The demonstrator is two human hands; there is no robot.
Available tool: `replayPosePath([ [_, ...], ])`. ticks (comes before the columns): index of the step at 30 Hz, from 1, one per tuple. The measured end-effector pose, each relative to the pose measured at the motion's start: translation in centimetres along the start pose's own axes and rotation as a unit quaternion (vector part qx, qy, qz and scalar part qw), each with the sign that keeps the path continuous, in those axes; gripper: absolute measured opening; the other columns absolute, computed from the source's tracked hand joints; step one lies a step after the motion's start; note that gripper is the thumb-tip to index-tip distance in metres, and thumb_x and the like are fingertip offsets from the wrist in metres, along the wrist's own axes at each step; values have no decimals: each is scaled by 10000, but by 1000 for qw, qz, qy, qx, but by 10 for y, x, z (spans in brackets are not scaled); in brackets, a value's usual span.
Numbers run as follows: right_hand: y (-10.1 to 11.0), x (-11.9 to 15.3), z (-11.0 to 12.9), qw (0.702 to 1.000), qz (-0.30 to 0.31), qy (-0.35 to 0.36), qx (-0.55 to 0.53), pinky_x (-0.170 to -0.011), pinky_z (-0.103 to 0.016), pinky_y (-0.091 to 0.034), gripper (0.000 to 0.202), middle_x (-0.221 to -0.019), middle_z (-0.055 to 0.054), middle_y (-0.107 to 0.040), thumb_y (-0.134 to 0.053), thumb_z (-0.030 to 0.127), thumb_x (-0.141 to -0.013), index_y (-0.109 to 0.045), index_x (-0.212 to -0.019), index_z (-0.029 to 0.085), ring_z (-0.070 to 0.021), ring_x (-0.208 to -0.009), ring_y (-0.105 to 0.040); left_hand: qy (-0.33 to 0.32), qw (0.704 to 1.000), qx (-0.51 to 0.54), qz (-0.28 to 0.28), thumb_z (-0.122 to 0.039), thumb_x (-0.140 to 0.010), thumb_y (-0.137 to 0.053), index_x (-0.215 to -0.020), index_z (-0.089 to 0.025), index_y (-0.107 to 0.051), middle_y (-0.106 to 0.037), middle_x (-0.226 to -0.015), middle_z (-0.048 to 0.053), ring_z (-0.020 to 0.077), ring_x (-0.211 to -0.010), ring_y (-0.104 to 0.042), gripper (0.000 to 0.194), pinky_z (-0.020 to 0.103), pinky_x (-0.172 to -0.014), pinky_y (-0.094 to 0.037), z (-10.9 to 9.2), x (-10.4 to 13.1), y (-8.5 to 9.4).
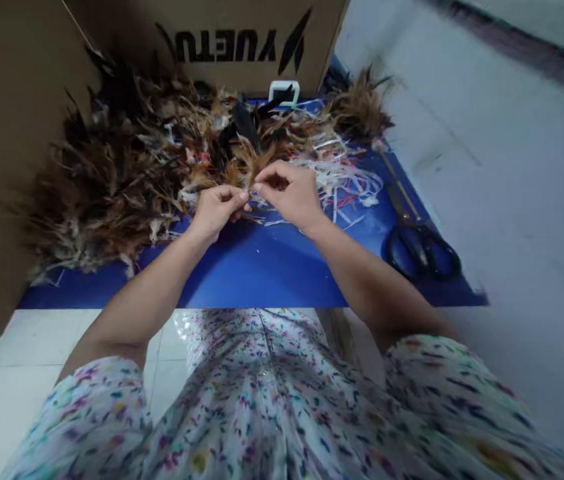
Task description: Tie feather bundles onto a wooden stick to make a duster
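Both hands meet over the middle of a blue table (262,273), at the near edge of a large pile of brown and black feathers (107,167). My left hand (218,208) pinches the base of a small brown feather tuft (253,163) between thumb and forefinger. Close beside it, my right hand (292,193) is closed in a pinch at the same spot; what its fingertips hold is too small to make out. White and red strings (349,183) lie loosely tangled just right of my right hand.
Black-handled scissors (419,250) lie at the table's right edge, beside a thin stick (399,179). A cardboard box (242,17) with printed letters stands behind the feathers, and cardboard (2,133) rises at the left. A white frame-shaped object (285,85) sits at the back.
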State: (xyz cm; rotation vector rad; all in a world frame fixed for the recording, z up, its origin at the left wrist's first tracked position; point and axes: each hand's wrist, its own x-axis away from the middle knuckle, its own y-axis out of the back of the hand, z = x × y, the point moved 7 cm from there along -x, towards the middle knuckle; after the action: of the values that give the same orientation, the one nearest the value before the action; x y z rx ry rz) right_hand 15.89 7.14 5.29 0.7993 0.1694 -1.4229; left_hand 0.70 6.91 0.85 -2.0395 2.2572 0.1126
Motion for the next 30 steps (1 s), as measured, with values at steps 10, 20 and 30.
replayPosePath([
  [10,-2,2,5,999,26,9,28,-745,-284,-453,79,-783,-1,-687,-612,163,-804,-687,-824,174,-126,-722,-565,-26,999,-38,-5,-570,-644,-855,-665,-146,-669,-670,-577,20,56,-414,-475,463,187,-396,-365,-3,0,0],
  [20,-5,4,4,999,28,-14,13,-749,-294,-463,53,-780,-2,-674,-639,206,-810,-682,-824,178,-133,-739,-568,-57,996,-58,-20,-564,-661,-855,-698,-150,-696,-670,-569,10,60,-404,-491,445,194,-400,-373,-5,0,3],
  [30,4,-6,-13,997,-3,-49,-54,-729,-287,-486,185,-833,-6,-648,-664,366,-878,-652,-940,191,-133,-775,-609,-21,999,31,-13,-495,-617,-893,-668,-160,-701,-664,-573,-3,51,-410,-474,389,182,-401,-370,-2,-1,4],
])
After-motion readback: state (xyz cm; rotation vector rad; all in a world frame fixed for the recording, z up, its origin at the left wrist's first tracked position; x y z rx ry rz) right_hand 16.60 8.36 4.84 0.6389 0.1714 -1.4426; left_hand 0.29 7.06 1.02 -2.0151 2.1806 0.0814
